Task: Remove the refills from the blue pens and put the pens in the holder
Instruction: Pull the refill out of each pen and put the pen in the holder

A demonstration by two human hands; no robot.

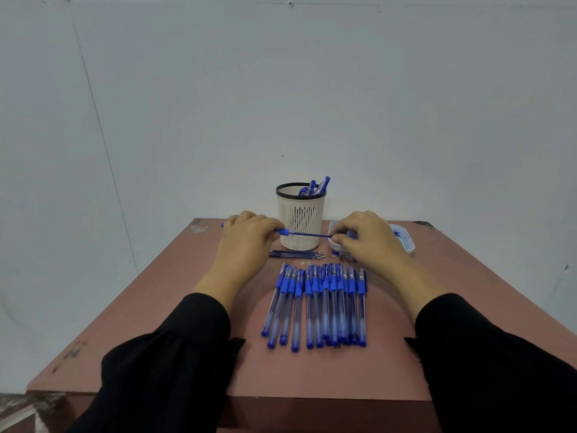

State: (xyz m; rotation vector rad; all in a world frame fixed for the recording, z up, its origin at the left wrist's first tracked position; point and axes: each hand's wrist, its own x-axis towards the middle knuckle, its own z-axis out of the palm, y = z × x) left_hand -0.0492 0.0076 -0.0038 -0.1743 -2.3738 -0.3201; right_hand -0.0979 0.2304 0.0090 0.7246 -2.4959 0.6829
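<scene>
A plain pale grey wall backs a reddish-brown bench (175, 307) with a smooth matte top, scuffed at its far corners. At 12 o'clock stands the holder (300, 220), a cream slotted cup with a black rim, with a few blue pens (315, 187) leaning inside. In front of it, above the bench, the left hand (246, 242) has its fingers closed round a pen barrel (282, 231), while the right hand (368, 239) pinches the tip of the thin refill (307, 234) sticking out of it. Loose refills (295, 254) lie just below. Nearer, a row of clear pens with blue grips (318, 304) lies side by side. At 1 o'clock sits a clear tub (406, 242). Black sleeves (175, 364) cover both arms.
</scene>
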